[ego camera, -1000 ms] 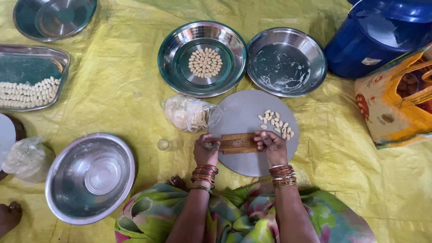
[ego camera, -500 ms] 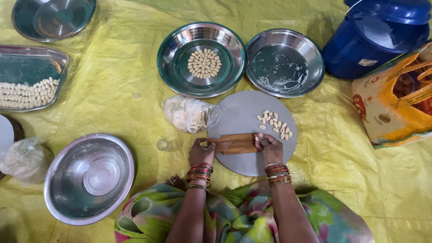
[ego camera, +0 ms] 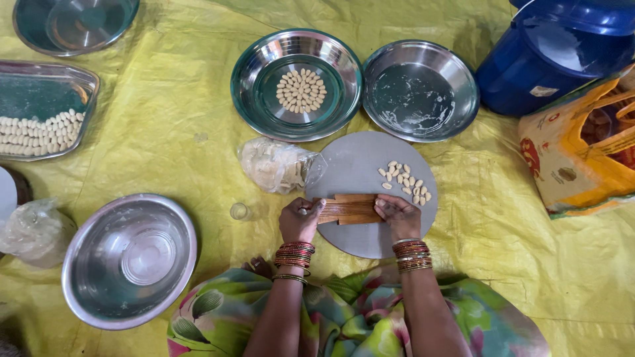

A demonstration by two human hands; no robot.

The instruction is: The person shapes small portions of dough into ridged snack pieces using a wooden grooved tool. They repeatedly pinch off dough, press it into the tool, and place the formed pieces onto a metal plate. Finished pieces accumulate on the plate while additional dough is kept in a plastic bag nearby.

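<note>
Both hands work at the near edge of the round grey board point(ego camera: 357, 165): the left hand point(ego camera: 299, 219) and right hand point(ego camera: 398, 215) each close their fingers on one end of the ridged wooden block point(ego camera: 347, 209), likely bracing it flat. Shaped dough pieces point(ego camera: 405, 178) sit just beyond it. Everything rests on a yellow sheet point(ego camera: 172, 145) over the floor.

Ahead of the hands stood two steel plates point(ego camera: 296, 46) point(ego camera: 421, 53). Left of them sat one steel bowl point(ego camera: 86, 277) and one foil tray point(ego camera: 46, 76). One blue drum point(ego camera: 562, 59) stood far right.
</note>
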